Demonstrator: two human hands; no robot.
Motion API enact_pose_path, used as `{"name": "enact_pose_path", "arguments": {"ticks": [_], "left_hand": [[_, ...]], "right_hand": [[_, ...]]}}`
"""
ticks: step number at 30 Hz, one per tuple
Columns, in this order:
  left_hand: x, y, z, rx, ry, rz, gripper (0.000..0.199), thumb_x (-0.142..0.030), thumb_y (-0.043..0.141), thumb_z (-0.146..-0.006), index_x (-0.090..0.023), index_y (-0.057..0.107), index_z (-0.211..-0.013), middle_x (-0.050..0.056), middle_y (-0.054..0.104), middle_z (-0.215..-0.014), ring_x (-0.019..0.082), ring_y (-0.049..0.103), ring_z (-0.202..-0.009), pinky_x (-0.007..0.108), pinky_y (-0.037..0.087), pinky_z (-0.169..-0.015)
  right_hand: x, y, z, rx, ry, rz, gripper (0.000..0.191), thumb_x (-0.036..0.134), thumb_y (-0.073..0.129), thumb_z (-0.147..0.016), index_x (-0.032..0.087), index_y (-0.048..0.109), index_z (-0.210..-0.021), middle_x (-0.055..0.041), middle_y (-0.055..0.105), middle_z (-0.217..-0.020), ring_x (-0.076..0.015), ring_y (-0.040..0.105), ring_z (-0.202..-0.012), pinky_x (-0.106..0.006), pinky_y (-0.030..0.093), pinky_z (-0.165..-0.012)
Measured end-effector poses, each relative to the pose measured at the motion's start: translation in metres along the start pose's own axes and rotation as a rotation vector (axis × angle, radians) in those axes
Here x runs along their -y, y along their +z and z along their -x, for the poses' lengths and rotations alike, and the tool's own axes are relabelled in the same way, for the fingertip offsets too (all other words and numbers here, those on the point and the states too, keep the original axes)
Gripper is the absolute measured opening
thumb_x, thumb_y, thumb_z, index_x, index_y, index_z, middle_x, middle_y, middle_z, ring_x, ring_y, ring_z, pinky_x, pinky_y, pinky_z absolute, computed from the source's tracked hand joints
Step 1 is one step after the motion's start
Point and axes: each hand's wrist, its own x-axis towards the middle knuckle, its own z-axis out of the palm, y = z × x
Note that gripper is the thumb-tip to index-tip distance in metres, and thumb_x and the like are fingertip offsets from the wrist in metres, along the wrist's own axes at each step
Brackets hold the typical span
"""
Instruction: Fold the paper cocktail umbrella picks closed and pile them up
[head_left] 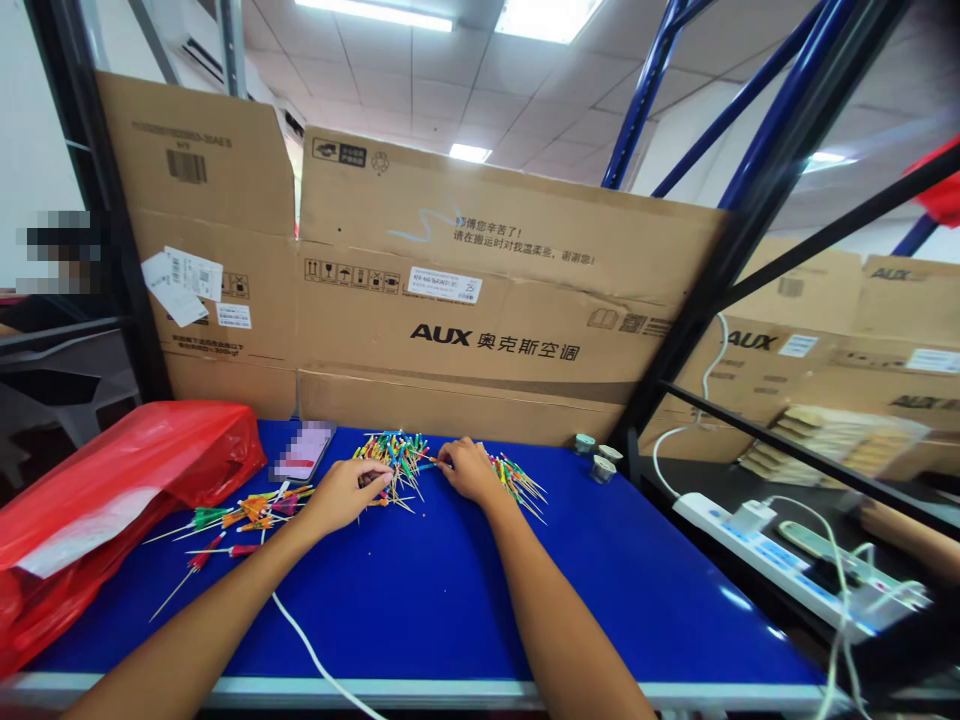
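Near the back of the blue table, a pile of thin sticks with colourful paper tops [401, 455] lies between my hands. My left hand [351, 493] is at the pile's left edge, fingers curled together; anything between them is too small to make out. My right hand [463, 468] pinches a thin stick with a blue end at the pile's right side. Beyond my right hand lies a second bunch of colourful sticks [517, 482]. Small paper umbrellas [255, 512] in orange, green, pink and red lie left of my left hand.
A red plastic bag [187, 455] covers the table's left side, beside a phone [304, 450] with a white cable. Small tubs [603, 468] stand back right. Cardboard [465, 300] walls the back. Right of the frame post are a power strip [787, 560] and another person's arm [911, 535].
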Motion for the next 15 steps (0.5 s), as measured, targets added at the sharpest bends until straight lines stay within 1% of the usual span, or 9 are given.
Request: {"name": "enact_pose_path", "arguments": {"ticks": [3, 5, 7, 9, 10, 12, 14, 15], "left_hand": [[0.000, 0.000, 0.000, 0.008, 0.000, 0.008, 0.032, -0.046, 0.057, -0.090, -0.025, 0.077, -0.103, 0.002, 0.078, -0.095, 0.020, 0.067, -0.072, 0.026, 0.046, -0.063], [0.001, 0.001, 0.000, 0.006, 0.003, 0.003, 0.033, -0.047, 0.057, -0.090, -0.025, 0.077, -0.103, 0.003, 0.078, -0.094, 0.020, 0.067, -0.073, 0.026, 0.046, -0.063], [0.003, 0.002, -0.001, -0.002, 0.008, -0.007, 0.034, -0.047, 0.056, -0.090, -0.025, 0.077, -0.104, 0.003, 0.077, -0.088, 0.020, 0.067, -0.072, 0.026, 0.046, -0.063], [0.006, 0.003, -0.002, -0.038, 0.027, -0.023, 0.032, -0.045, 0.057, -0.090, -0.025, 0.077, -0.105, 0.003, 0.077, -0.089, 0.021, 0.066, -0.073, 0.028, 0.047, -0.066], [0.007, 0.002, -0.002, -0.069, 0.051, -0.037, 0.030, -0.043, 0.058, -0.090, -0.026, 0.076, -0.106, 0.004, 0.077, -0.093, 0.022, 0.066, -0.077, 0.029, 0.048, -0.069], [0.008, 0.002, -0.003, -0.144, 0.119, -0.070, 0.027, -0.038, 0.060, -0.090, -0.026, 0.075, -0.109, 0.006, 0.075, -0.104, 0.024, 0.066, -0.091, 0.034, 0.048, -0.080], [0.009, 0.000, -0.004, -0.202, 0.181, -0.104, 0.027, -0.034, 0.061, -0.090, -0.027, 0.074, -0.113, 0.007, 0.071, -0.114, 0.026, 0.061, -0.106, 0.038, 0.045, -0.093], [0.009, -0.001, -0.004, -0.216, 0.195, -0.121, 0.028, -0.033, 0.061, -0.089, -0.027, 0.073, -0.114, 0.007, 0.070, -0.117, 0.026, 0.059, -0.110, 0.040, 0.044, -0.095]], "right_hand": [[-0.005, -0.006, 0.004, -0.013, -0.001, -0.018, 0.014, 0.027, 0.058, -0.092, 0.021, 0.068, -0.100, -0.0084, 0.070, -0.102, -0.0224, 0.055, -0.096, -0.031, 0.034, -0.082], [-0.006, -0.011, 0.007, -0.047, -0.008, -0.052, 0.015, 0.026, 0.057, -0.092, 0.022, 0.068, -0.100, -0.0079, 0.070, -0.104, -0.0219, 0.055, -0.098, -0.031, 0.035, -0.084], [-0.005, -0.017, 0.008, -0.121, -0.013, -0.127, 0.016, 0.027, 0.056, -0.092, 0.021, 0.069, -0.100, -0.0079, 0.070, -0.105, -0.0218, 0.055, -0.099, -0.032, 0.035, -0.086], [0.000, -0.022, 0.007, -0.215, -0.019, -0.239, 0.017, 0.028, 0.056, -0.092, 0.021, 0.070, -0.098, -0.0080, 0.071, -0.103, -0.0218, 0.056, -0.098, -0.033, 0.037, -0.088], [0.004, -0.024, 0.006, -0.251, -0.026, -0.297, 0.017, 0.029, 0.056, -0.092, 0.020, 0.071, -0.096, -0.0079, 0.071, -0.101, -0.0217, 0.057, -0.096, -0.034, 0.038, -0.088], [0.015, -0.025, 0.003, -0.290, -0.056, -0.415, 0.019, 0.031, 0.057, -0.092, 0.020, 0.072, -0.094, -0.0076, 0.072, -0.097, -0.0215, 0.059, -0.092, -0.034, 0.041, -0.086], [0.029, -0.025, 0.001, -0.280, -0.105, -0.517, 0.021, 0.034, 0.056, -0.092, 0.020, 0.072, -0.092, -0.0072, 0.073, -0.093, -0.0212, 0.061, -0.089, -0.034, 0.043, -0.085], [0.036, -0.024, 0.000, -0.266, -0.130, -0.557, 0.022, 0.035, 0.056, -0.093, 0.020, 0.072, -0.091, -0.0068, 0.073, -0.092, -0.0210, 0.061, -0.087, -0.034, 0.043, -0.084]]}}
